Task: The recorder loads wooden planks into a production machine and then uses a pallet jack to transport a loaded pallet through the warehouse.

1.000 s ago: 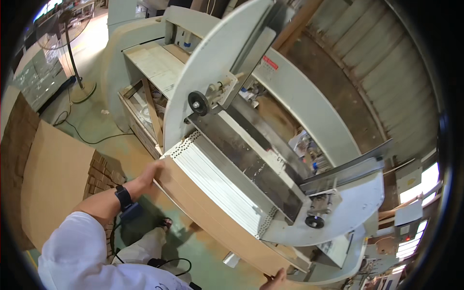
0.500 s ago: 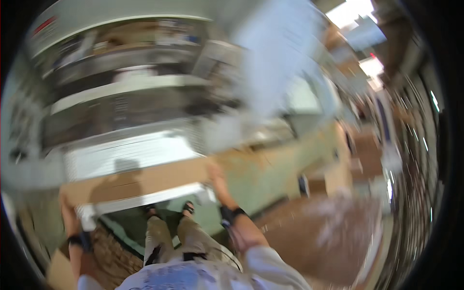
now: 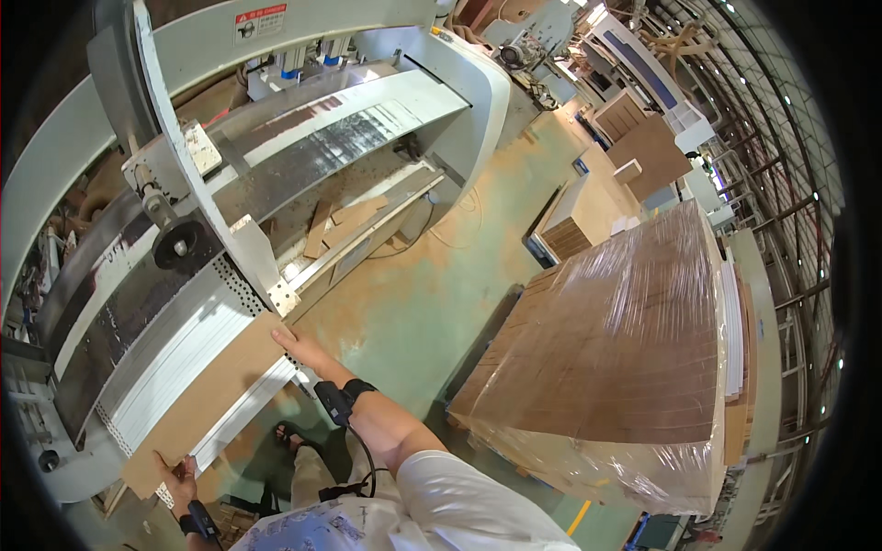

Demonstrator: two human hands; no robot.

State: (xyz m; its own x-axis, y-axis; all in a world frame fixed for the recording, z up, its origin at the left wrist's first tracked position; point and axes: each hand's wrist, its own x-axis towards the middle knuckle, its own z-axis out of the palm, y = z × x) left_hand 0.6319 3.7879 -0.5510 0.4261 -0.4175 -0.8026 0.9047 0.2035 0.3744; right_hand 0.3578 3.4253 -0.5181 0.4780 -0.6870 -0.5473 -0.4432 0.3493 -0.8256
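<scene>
The person holds a long brown fibreboard panel by its two ends, flat on the white perforated tabletop of a large white woodworking machine.

Left hand: at the lower end of the panel, near the bottom edge of the view. Fingers curl up against the panel's end edge, the grip partly closed around that corner. Whether the thumb lies over the top face cannot be told. A dark band sits on the wrist.

Right hand: at the upper end of the panel, just below the metal bracket at the tabletop corner. The hand is open and nearly flat, fingers extended along the panel's end edge and touching it, not wrapped around it. A black wrist device with a cable is strapped behind it.

Panel position: lying diagonally along the near edge of the tabletop, overlapping its white slats.

Surroundings: offcuts of board lie in the machine's lower tray. To the person's right, well apart from the hands, stands a plastic-wrapped pallet stack of brown boards on the green floor.
</scene>
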